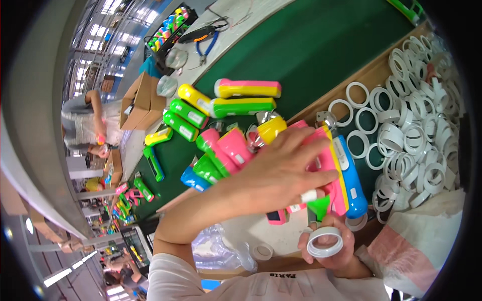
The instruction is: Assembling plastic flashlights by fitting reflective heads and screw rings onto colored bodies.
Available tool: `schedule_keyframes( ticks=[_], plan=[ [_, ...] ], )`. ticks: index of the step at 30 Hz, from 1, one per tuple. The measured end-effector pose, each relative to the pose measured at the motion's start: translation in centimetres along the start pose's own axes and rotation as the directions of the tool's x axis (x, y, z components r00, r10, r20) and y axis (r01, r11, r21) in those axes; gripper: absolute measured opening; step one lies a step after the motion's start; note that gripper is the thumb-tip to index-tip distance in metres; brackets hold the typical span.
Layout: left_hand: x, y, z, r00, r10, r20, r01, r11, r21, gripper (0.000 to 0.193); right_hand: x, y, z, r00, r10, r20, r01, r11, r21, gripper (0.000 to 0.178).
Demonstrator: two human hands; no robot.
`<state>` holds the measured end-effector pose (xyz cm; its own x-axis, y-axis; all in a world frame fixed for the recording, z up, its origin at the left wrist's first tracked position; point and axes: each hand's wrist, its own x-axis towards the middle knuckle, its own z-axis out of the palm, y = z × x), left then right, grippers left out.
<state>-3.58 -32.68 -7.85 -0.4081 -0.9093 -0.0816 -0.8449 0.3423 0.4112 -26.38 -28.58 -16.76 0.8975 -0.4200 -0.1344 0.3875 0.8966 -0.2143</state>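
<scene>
Right of centre in the frame, the left hand (286,173) reaches over a tight cluster of torches, fingers spread across a pink-and-yellow torch (339,193); contact looks likely, but whether it grips cannot be told, as the hand itself hides much of what lies beneath. A white wrap shows on one of its digits, and a green piece (319,206) sits just below. Lower right of centre, the right hand (347,246) is closed around a white ring (325,252), its opening facing up toward the camera. Beside the pink-and-yellow torch lies a blue torch (354,185), close enough to be caught by stray fingers. Judgement on handling: fingers set along the sides of one body, not across two, should part it from its neighbours without toppling them. A light pinch on the ring's outer wall seems best; hard squeezing could pull it out of round, and fingertips are better left off the opening. Loose silvery parts (326,119) near the torch ends look easy to knock, so a low, slow reach suits. Ring pile (391,138) at right of frame, torches on the green table (311,60): worth holding the forearm clear of both.
</scene>
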Motion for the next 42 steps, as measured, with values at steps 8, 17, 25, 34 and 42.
schedule_keyframes(
  ticks=[8,17,25,34,42],
  plan=[
    [-4.8,6.3,5.9,0.891,-0.218,-0.397,0.261,0.964,0.057,0.047,-0.4,0.1,-1.2,0.976,-0.063,0.209,0.078,0.995,-0.065,0.06],
    [-7.6,11.9,16.0,0.844,-0.507,-0.173,0.454,0.848,-0.272,0.054,-2.7,2.0,2.1,0.939,-0.339,0.055,0.34,0.94,-0.009,0.055],
    [-19.8,13.4,6.9,0.871,-0.368,-0.325,0.219,0.884,-0.412,0.065,-4.1,5.7,2.6,0.944,-0.283,-0.167,0.262,0.955,-0.139,0.05],
    [-28.2,18.1,5.3,0.861,-0.338,-0.38,0.252,0.933,-0.259,0.058,-2.7,11.6,4.6,0.975,-0.115,-0.189,0.076,0.976,-0.203,0.052],
    [-30.5,18.4,5.6,0.924,-0.262,-0.277,0.206,0.954,-0.216,0.054,-2.6,13.7,4.2,0.993,-0.036,-0.11,0.001,0.952,-0.305,0.046]
  ],
)
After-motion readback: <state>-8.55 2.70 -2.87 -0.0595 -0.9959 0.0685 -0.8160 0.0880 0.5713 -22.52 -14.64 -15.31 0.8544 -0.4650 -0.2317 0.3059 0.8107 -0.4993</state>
